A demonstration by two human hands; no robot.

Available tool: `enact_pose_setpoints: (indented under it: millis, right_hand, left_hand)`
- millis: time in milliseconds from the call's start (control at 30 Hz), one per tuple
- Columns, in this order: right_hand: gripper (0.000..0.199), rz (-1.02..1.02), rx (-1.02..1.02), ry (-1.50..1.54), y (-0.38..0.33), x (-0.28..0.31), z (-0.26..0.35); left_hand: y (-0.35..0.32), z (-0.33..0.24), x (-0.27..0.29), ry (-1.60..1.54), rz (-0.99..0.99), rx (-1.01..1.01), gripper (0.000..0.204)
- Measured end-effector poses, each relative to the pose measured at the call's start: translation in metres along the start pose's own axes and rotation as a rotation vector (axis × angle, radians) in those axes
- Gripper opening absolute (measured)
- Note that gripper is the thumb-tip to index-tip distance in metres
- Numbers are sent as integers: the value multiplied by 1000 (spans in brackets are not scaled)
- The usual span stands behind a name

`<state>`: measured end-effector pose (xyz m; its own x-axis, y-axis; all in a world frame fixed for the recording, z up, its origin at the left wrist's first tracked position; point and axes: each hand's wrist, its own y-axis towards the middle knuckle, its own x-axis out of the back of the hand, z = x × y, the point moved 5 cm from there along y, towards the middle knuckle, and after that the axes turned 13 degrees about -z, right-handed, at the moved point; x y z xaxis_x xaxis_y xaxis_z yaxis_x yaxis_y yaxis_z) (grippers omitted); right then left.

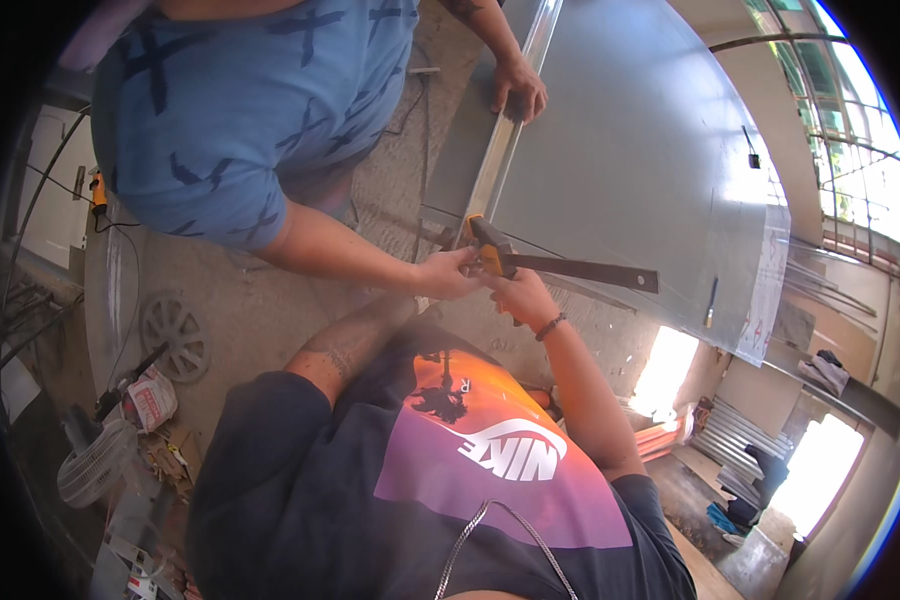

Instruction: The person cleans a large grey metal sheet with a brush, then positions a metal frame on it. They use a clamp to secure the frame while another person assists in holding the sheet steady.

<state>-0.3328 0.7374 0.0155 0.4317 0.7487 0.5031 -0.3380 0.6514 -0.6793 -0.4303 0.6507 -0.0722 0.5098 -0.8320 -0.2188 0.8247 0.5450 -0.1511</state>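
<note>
My right hand (525,297), with a dark bracelet at the wrist, is closed around the handle of a black and yellow bar clamp (495,255). The clamp's long flat bar points right over a large grey metal sheet (610,150), and its jaw end sits at the near end of a long metal profile (495,165). A co-worker's hand (450,275) touches the clamp beside my fingers. My left forearm (345,345) reaches forward under that person's arm, and my left hand is mostly hidden there. The co-worker's other hand (520,90) presses on the profile further away.
The co-worker in a blue shirt (220,120) stands at the far left of the sheet. On the sheet lies a small blue-handled tool (712,300). A spoked wheel (175,335) and a fan (95,462) are at left; corrugated panels (735,440) are stacked at right.
</note>
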Motion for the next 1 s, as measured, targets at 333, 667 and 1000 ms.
enact_pose_setpoints:
  millis: [333, 667, 1000]
  right_hand:
    - [23, -114, 177, 177, -12, -8, -9]
    - [20, -151, 149, 188, -12, -10, -15]
    - [30, -198, 335, 169, -9, -1, -4]
  left_hand:
    - [-16, -1, 5, -139, -273, 236, 26]
    - [-28, 4, -6, -185, -234, 217, 40]
    - [24, -72, 18, 1229, 202, -1115, 39]
